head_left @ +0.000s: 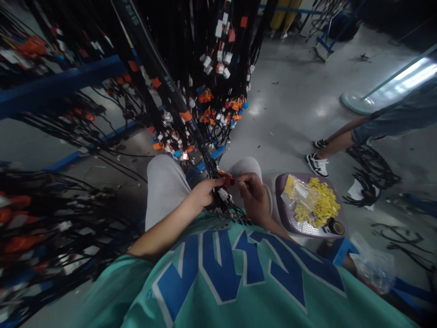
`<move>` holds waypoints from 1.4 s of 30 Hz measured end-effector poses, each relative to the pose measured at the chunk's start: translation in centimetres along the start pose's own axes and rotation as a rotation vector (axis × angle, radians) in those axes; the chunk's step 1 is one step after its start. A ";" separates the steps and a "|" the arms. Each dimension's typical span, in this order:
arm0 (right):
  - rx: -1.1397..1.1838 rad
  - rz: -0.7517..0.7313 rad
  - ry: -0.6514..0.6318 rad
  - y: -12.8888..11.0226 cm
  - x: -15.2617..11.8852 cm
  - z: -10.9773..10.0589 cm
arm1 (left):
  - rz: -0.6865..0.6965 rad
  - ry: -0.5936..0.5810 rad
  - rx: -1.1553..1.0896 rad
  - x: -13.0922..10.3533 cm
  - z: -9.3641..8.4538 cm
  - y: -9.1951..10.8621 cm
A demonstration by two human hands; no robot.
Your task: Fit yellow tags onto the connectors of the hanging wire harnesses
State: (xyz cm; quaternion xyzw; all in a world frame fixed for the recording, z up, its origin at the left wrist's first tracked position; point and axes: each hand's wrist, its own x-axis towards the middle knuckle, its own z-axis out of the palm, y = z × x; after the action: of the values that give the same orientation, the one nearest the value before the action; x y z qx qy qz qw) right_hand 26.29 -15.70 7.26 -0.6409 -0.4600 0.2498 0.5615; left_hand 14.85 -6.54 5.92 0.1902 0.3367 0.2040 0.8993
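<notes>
Between my knees hangs a black wire harness (201, 145), its lower end fanning into wires and small plugs in my lap. My left hand (204, 192) is closed, thumb and fingers pinching a red-orange connector (229, 180) at that end. Close on its right side, my right hand (255, 197) is closed in a pinch with the fingertips beside the connector. Whatever those fingertips hold is too small to make out. Just below the connector, a white connector (223, 194) dangles among the wires.
At my right stands a purple stool (282, 214) bearing yellow plastic parts (322, 202), a clear bag and a tape roll (337, 228). More harnesses hang ahead and left on a blue rack (61, 78). Another person's legs (341, 136) are at right, near cables on the floor.
</notes>
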 end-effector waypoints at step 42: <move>-0.390 -0.468 0.069 1.9 -0.3 0.1 | 0.010 -0.024 0.004 -0.2 0.3 -0.1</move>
State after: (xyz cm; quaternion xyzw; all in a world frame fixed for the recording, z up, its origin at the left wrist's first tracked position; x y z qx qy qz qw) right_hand 26.64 -15.85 5.39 -0.6212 -0.6152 -0.0013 0.4854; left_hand 15.00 -6.81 6.19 0.1959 0.3255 0.2056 0.9019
